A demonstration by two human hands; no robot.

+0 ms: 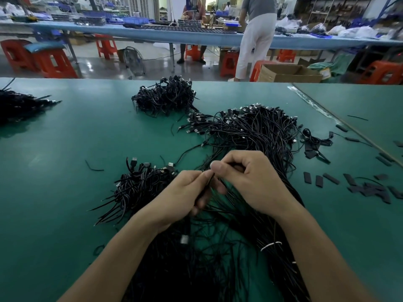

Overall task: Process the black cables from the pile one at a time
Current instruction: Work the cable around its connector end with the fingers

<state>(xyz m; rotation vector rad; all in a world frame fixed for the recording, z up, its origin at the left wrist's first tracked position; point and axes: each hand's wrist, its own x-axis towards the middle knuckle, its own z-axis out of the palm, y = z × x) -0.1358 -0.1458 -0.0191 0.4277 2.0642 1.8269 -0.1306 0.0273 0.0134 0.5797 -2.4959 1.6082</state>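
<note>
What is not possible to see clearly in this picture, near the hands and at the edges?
1. Head view: tip of the cable, hidden between the left hand and right hand.
2. Head view: the side pile, cut off by the left edge.
3. Head view: items on the far bench, blurred and small.

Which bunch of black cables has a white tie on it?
The long bundle under the right forearm; a white tie wraps it, other piles show none.

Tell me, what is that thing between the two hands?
One thin black cable, held by the left hand and pinched by the right hand. The head view shows it.
</note>
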